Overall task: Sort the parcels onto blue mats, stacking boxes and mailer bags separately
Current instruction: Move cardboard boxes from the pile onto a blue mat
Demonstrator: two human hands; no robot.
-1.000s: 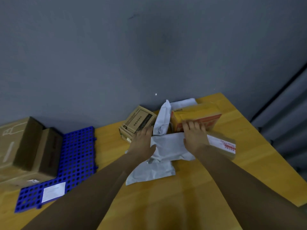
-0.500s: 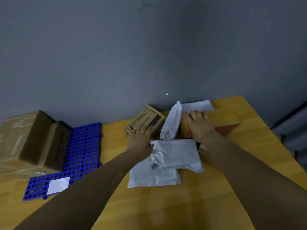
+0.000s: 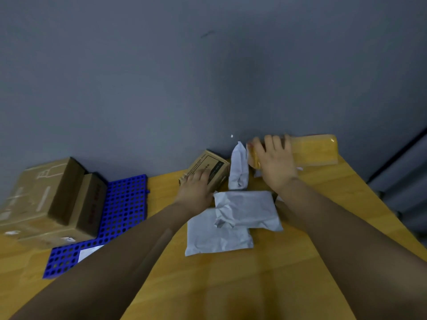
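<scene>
My right hand [image 3: 276,163] grips the left end of an orange-yellow box [image 3: 312,150] and holds it raised near the wall at the table's far edge. My left hand [image 3: 196,189] rests on a small brown box with black print [image 3: 206,168]. Between the two boxes a crumpled white mailer bag [image 3: 238,169] stands on end. Two more white mailer bags [image 3: 245,210] [image 3: 215,236] lie overlapping in front of my hands. A blue perforated mat [image 3: 122,204] lies at the left, with large brown boxes [image 3: 46,199] stacked on it.
The wooden table [image 3: 254,285] ends against a grey wall [image 3: 208,77]. A white label [image 3: 89,252] lies on the mat's near part. The table's right edge drops off beside a dark grey surface [image 3: 404,176].
My right hand has closed on the orange-yellow box and lifted it up and to the right. My left hand moved from the mailer bags onto the small brown box.
</scene>
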